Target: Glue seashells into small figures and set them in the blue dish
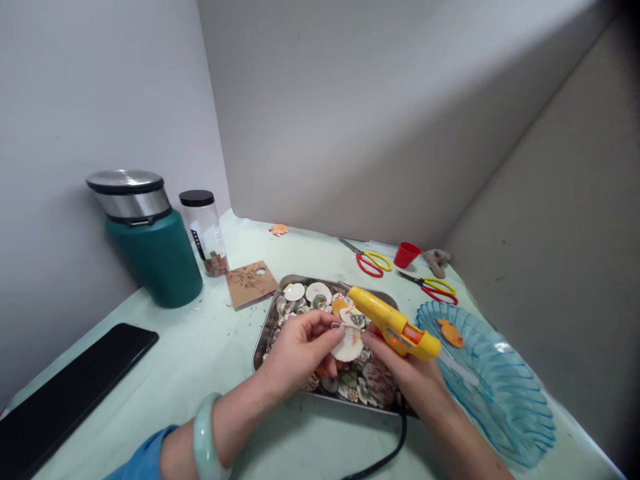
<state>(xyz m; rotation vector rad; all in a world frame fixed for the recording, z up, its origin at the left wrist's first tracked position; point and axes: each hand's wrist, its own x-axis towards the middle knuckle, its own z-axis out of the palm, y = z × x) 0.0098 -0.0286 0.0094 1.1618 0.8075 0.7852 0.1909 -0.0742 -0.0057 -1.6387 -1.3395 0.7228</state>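
Note:
My left hand (300, 350) pinches a pale scallop shell (349, 345) above a metal tray (265, 337) heaped with several mixed seashells. My right hand (407, 377) grips a yellow glue gun (395, 325), its nozzle pointing up and left, past the top of the shell. My right fingertips also touch the shell's right edge. The gun's black cord (385, 457) trails off toward the near table edge. A pale green bangle (206, 437) circles my left wrist.
A blue ribbed glass dish (500, 393) with an orange shell (451, 333) lies right of the tray. Two red-yellow scissors (371, 261) (434, 288), a red cup (407, 255), a brown board (251, 283), a jar (205, 233), a green bin (150, 243) and a black slab (70, 393) surround them.

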